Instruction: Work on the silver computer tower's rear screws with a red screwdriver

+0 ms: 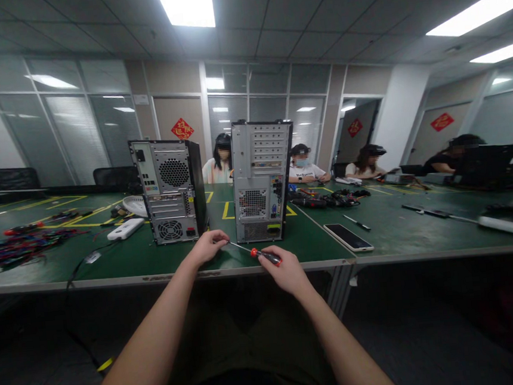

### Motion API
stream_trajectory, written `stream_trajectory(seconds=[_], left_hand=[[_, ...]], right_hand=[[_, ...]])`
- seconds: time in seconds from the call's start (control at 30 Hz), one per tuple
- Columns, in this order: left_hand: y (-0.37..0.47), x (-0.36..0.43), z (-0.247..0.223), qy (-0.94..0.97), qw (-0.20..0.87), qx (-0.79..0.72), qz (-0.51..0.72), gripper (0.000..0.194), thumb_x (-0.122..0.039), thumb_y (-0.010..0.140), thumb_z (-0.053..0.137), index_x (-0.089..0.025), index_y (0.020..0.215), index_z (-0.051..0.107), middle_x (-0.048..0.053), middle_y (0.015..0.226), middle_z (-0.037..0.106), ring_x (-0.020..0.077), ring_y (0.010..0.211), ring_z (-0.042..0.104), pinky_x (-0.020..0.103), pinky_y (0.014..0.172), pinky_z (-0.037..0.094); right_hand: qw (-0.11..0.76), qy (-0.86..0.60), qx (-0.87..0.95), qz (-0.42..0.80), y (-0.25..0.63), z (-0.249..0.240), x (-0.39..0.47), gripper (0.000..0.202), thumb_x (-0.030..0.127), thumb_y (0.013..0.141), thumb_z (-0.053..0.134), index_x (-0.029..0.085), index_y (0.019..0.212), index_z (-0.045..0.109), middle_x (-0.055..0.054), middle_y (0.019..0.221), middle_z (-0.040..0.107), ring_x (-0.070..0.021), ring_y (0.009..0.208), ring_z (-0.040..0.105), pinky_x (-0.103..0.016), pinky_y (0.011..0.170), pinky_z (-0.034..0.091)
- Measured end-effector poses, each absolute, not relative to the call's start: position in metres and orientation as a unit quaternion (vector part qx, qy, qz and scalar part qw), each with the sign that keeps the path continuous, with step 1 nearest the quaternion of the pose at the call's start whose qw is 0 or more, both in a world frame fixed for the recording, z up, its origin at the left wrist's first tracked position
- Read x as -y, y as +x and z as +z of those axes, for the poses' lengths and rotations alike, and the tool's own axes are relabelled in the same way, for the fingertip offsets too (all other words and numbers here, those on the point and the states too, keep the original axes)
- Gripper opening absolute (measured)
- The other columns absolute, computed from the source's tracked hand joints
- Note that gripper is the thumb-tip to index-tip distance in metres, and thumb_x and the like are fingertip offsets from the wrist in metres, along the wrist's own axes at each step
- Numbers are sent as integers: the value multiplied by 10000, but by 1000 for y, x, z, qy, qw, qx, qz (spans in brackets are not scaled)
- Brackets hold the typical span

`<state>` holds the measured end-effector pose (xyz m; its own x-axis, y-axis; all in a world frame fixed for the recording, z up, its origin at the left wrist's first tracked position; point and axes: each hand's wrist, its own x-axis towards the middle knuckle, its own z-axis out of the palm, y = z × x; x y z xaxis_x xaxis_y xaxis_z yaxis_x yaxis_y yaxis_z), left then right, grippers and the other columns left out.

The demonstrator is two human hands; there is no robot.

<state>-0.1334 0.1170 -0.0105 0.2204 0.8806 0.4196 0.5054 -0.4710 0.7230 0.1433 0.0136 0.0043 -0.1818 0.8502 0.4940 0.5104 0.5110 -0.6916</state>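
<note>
Counter (110, 269): green, and I see it carrying both towers upright, side by side, their back panels facing me.
Taller tower (264, 183): on my right, just beyond the hands.
Shorter tower (167, 191): on my left, a gap between it and the taller one.
Wires (23, 247): a loose, colourful heap at far left.
Right hand (285, 271): my fingers are wrapped around the screwdriver (267, 256) by its handle.
Left hand (208, 248): thumb and fingertips closed together at the shaft's tip; I cannot tell whether they pinch anything small.
Phone (349, 236): flat, right of the taller tower.
Screwdriver: held near the counter's front edge, shaft pointing left.
</note>
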Motion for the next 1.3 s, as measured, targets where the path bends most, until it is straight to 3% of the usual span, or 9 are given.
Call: stream_trajectory(seconds=[0.13,0.27,0.47,0.7,1.0,1.3], left_hand=[[-133,-118,-12,744,224,-468,421,227,-354,816,638,-168,906,733,53,846,747,202,781,654,324,743,501],[-132,-119,-11,735,218,-471,435,189,-310,799,645,-174,909,717,49,859,742,207,822,669,333,790,508],[-132,-120,-13,729,220,-469,447,174,-293,800,655,-181,929,693,54,905,746,214,878,685,348,841,520],[-131,-119,-14,727,246,-460,447,244,-283,808,644,-180,1027,674,76,977,771,225,955,705,372,902,533],[-130,-117,-12,733,221,-480,428,224,-352,795,678,-181,937,710,60,906,759,217,882,690,349,843,535],[-128,-113,-9,744,214,-487,405,201,-334,791,662,-178,901,723,62,894,757,212,839,677,344,834,535]], right_hand=[[438,-457,746,205,142,4,-12,312,446,892,614,201,1062,706,-40,920,741,-188,802,656,-305,762,488],[412,-437,769,217,139,7,-7,306,337,856,613,214,1126,689,-1,871,712,-167,738,618,-287,730,474],[404,-395,800,201,133,8,-1,296,291,936,531,240,1187,679,-37,1127,727,-197,1024,653,-336,954,460],[384,-424,807,147,131,13,8,320,286,980,527,242,1266,663,-60,1153,708,-195,1068,641,-329,994,452],[232,-543,807,7,118,34,50,338,301,1037,471,284,1319,656,-68,1015,650,-203,898,668,-285,787,452],[199,-582,786,-65,98,19,61,318,288,1053,426,254,1296,630,-89,1049,620,-197,802,677,-271,648,424]])
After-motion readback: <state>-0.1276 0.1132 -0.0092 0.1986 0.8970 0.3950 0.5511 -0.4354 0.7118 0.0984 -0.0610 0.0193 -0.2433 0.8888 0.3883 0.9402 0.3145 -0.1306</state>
